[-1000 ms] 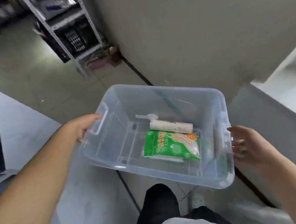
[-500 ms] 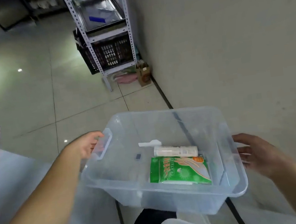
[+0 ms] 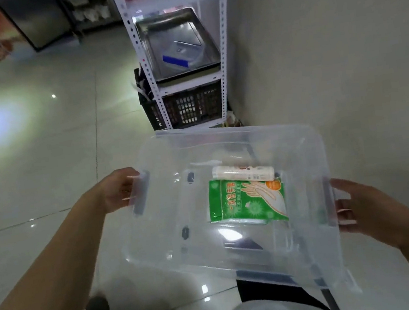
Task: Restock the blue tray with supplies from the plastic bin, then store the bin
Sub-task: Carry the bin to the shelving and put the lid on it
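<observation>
The bin (image 3: 161, 233) is held level, keeping its packet (image 3: 247, 201) flat: left hand (image 3: 118, 189) grips one end handle, right hand (image 3: 355, 205) apparently hooks the opposite one, facing the rack (image 3: 222, 35).

Centre: bin (image 3: 221, 133) of clear, smooth plastic with glossy highlights, holding a packet (image 3: 247, 202) of shiny green printed film and a tube (image 3: 243, 173) of smooth white plastic. Top centre: tray (image 3: 171, 31) of bright, reflective metal on a rack (image 3: 222, 22) of white-painted perforated metal, above a crate (image 3: 191, 105) of dark matt plastic lattice. Left: floor (image 3: 45, 175) of glossy, mirror-smooth tiles; right: wall (image 3: 327, 47) with a plain matt finish.
</observation>
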`<action>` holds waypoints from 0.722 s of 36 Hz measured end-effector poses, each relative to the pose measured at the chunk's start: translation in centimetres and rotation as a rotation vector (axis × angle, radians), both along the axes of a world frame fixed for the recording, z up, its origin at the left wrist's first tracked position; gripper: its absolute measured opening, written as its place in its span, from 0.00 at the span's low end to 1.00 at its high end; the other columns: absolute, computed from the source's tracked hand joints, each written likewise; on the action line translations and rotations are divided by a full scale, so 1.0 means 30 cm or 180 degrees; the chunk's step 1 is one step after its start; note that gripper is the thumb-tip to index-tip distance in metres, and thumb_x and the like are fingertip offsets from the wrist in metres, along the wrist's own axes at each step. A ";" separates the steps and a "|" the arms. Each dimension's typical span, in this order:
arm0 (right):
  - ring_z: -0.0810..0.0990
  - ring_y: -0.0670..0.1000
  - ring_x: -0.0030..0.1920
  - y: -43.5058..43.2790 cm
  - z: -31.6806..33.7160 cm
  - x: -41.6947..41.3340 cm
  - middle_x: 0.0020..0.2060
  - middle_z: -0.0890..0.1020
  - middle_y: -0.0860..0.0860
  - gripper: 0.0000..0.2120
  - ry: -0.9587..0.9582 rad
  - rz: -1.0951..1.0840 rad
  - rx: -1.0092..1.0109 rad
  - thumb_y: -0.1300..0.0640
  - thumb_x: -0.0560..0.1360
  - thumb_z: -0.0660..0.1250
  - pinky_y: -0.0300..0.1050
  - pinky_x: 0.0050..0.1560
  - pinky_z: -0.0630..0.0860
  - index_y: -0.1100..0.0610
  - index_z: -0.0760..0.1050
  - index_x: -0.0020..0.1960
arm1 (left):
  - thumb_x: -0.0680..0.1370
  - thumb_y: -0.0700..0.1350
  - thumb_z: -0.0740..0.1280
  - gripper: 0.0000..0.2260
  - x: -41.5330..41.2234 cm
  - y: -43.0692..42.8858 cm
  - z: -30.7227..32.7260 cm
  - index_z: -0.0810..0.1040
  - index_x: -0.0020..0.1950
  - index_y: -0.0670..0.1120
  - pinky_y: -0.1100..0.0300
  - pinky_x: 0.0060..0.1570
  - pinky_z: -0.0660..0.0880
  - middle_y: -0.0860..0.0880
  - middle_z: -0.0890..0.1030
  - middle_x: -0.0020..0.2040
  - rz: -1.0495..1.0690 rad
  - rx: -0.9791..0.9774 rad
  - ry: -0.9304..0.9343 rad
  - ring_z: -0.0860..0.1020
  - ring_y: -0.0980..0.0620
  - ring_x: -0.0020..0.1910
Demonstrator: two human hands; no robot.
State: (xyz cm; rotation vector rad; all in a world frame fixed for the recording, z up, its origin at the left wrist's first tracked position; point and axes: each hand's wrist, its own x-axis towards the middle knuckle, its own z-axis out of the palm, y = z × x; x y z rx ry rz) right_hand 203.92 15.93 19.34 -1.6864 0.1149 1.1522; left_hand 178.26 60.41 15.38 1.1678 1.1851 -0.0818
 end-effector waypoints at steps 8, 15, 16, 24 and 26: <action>0.81 0.57 0.45 0.805 -0.194 0.323 0.48 0.83 0.56 0.13 0.0298 0.0379 -0.0156 0.48 0.73 0.70 0.50 0.43 0.79 0.53 0.82 0.54 | 0.75 0.43 0.67 0.05 0.002 0.528 -0.028 0.78 0.48 0.44 0.56 0.42 0.73 0.43 0.75 0.42 0.0813 -0.0030 0.0704 0.75 0.46 0.40; 0.79 0.61 0.54 1.589 -0.216 0.371 0.55 0.81 0.58 0.17 0.0381 0.1041 -0.0334 0.48 0.75 0.69 0.57 0.52 0.77 0.53 0.78 0.60 | 0.76 0.46 0.68 0.05 -0.196 0.909 0.068 0.77 0.49 0.46 0.58 0.38 0.67 0.45 0.72 0.39 0.1683 0.0226 0.0997 0.71 0.49 0.37; 0.79 0.60 0.52 1.699 -0.208 0.364 0.54 0.81 0.58 0.16 0.0365 0.1195 -0.0324 0.48 0.75 0.69 0.55 0.49 0.78 0.54 0.78 0.59 | 0.76 0.45 0.68 0.03 -0.232 0.953 0.075 0.77 0.48 0.47 0.58 0.37 0.65 0.45 0.70 0.39 0.1841 0.0243 0.0995 0.69 0.49 0.36; 0.74 0.55 0.38 2.550 -0.204 0.246 0.39 0.78 0.55 0.13 0.0256 0.1868 -0.0283 0.49 0.74 0.67 0.48 0.38 0.71 0.58 0.78 0.51 | 0.74 0.47 0.68 0.06 -0.464 1.401 -0.009 0.75 0.42 0.45 0.59 0.33 0.64 0.45 0.71 0.35 0.2778 0.0166 0.1000 0.67 0.47 0.30; 0.71 0.51 0.26 2.746 -0.203 0.212 0.24 0.73 0.51 0.11 0.0272 0.1865 -0.0298 0.50 0.73 0.67 0.46 0.33 0.66 0.58 0.76 0.40 | 0.75 0.46 0.67 0.07 -0.507 1.547 -0.057 0.74 0.40 0.44 0.59 0.35 0.66 0.44 0.71 0.37 0.2845 0.0118 0.1005 0.69 0.48 0.32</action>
